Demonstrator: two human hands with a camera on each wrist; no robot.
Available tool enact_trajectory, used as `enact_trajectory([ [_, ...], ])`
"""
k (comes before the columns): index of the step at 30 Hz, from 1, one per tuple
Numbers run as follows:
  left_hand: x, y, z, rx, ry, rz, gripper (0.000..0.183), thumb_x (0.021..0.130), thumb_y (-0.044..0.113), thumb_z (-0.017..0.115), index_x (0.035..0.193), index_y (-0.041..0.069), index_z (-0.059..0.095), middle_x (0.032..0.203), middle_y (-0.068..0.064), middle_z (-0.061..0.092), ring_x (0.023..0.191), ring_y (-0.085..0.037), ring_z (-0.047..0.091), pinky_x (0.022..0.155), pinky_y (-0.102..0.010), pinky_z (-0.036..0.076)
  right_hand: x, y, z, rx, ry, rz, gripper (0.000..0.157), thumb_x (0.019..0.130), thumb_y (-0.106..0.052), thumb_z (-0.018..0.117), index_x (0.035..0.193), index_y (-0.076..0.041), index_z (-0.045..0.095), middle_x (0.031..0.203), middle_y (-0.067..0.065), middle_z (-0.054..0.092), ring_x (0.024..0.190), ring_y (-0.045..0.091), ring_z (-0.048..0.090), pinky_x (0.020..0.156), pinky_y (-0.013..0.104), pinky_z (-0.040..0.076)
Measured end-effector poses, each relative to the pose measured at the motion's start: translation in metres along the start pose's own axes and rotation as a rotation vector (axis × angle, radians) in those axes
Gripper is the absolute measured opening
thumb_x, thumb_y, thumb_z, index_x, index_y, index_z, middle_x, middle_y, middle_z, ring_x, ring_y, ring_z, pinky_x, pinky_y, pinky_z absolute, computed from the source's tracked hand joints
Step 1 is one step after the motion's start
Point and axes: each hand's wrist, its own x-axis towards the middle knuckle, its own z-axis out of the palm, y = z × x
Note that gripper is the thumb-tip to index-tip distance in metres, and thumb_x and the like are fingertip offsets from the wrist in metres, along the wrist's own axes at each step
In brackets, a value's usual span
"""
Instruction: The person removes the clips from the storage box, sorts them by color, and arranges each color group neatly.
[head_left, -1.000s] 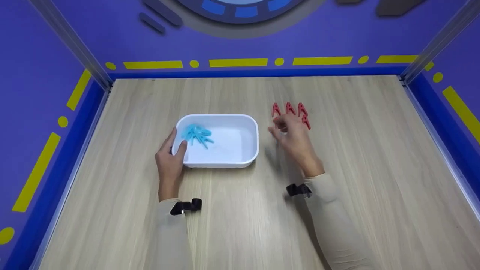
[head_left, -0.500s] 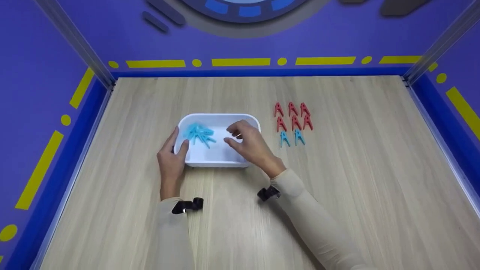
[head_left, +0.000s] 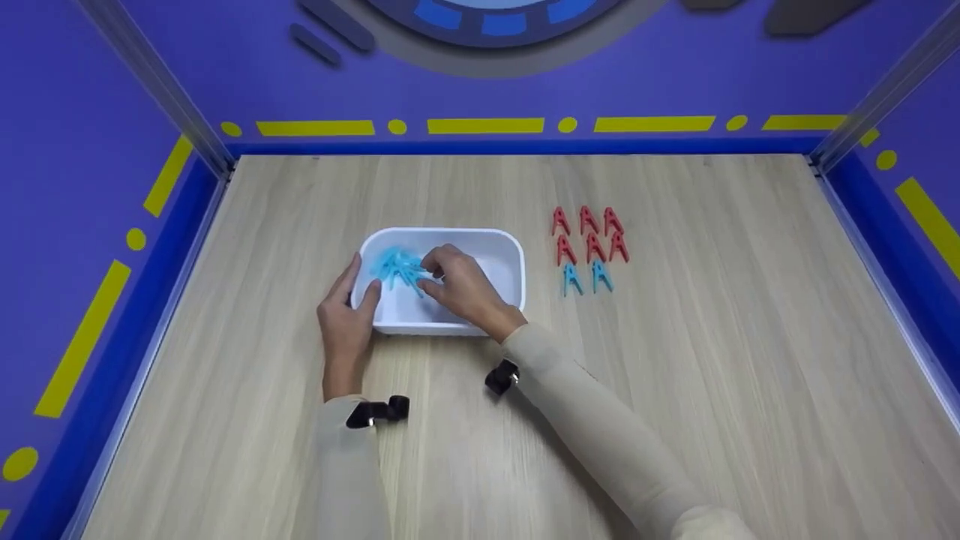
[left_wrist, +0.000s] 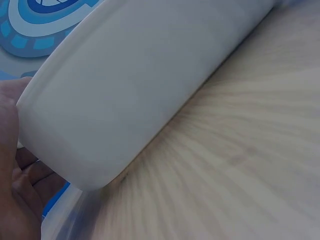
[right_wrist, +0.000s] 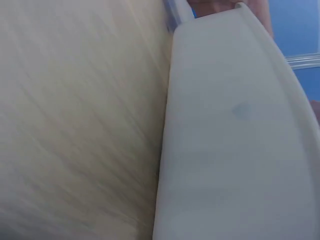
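My left hand [head_left: 346,319] grips the left end of a white plastic tub [head_left: 480,326], the thumb over its rim and the fingers along the outside. In the left wrist view, part of that hand [left_wrist: 10,150] shows beside the tub's outer wall [left_wrist: 115,95]. A heap of light blue clothespins [head_left: 396,264] lies inside at the tub's left. My right hand [head_left: 466,289] reaches into the tub at the heap's right edge, thumb and forefinger apart. The right wrist view shows mostly the tub's wall [right_wrist: 225,125]; the right hand's fingertips are hidden there.
Right of the tub, red clothespins [head_left: 592,247] lie in two rows on the wooden table [head_left: 712,337]. Below them are two blue clothespins [head_left: 601,276] side by side. Purple-blue panels [head_left: 480,97] wall in the table's back and sides.
My right hand has moved left from the rows of clothespins into the tub and up to the blue heap. The left hand has kept its grip on the tub.
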Motion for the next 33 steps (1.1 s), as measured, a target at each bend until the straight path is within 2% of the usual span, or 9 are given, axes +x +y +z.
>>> enact_trajectory([
  [8, 0.0005, -0.0007, 0.0005, 0.003, 0.003, 0.007, 0.057, 0.104, 0.018, 0.071, 0.157, 0.010, 0.051, 0.161, -0.008, 0.049, 0.151, -0.023, 0.042, 0.123, -0.035, 0.035, 0.0083, 0.0051, 0.0054, -0.041, -0.053, 0.057, 0.027, 0.097, -0.012, 0.080, 0.115, 0.005, 0.071, 0.105, 0.017, 0.068, 0.093, 0.025, 0.062, 0.085, 0.035, 0.055],
  [13, 0.0006, -0.0004, 0.0007, 0.005, -0.001, 0.002, 0.057, 0.104, 0.018, 0.071, 0.157, 0.010, 0.050, 0.162, -0.007, 0.049, 0.151, -0.022, 0.041, 0.123, -0.033, 0.034, 0.0092, 0.0044, 0.0068, -0.086, -0.093, 0.103, 0.029, 0.095, -0.013, 0.082, 0.116, 0.004, 0.071, 0.105, 0.014, 0.067, 0.091, 0.022, 0.060, 0.085, 0.036, 0.055],
  [20, 0.0014, -0.0004, 0.0004, -0.021, 0.013, 0.032, 0.055, 0.102, 0.013, 0.072, 0.154, 0.006, 0.053, 0.159, -0.011, 0.051, 0.149, -0.024, 0.044, 0.122, -0.033, 0.036, 0.0085, 0.0051, 0.0090, -0.152, -0.100, 0.119, 0.025, 0.094, -0.008, 0.078, 0.116, 0.002, 0.072, 0.105, 0.011, 0.065, 0.092, 0.022, 0.060, 0.087, 0.036, 0.056],
  [33, 0.0009, -0.0015, -0.0003, -0.011, 0.001, 0.028, 0.056, 0.103, 0.015, 0.071, 0.155, 0.006, 0.052, 0.160, -0.011, 0.050, 0.151, -0.024, 0.042, 0.122, -0.032, 0.035, 0.0071, 0.0036, 0.0102, -0.179, -0.104, 0.161, 0.030, 0.094, -0.008, 0.074, 0.122, 0.000, 0.071, 0.111, 0.010, 0.063, 0.100, 0.024, 0.061, 0.094, 0.036, 0.056],
])
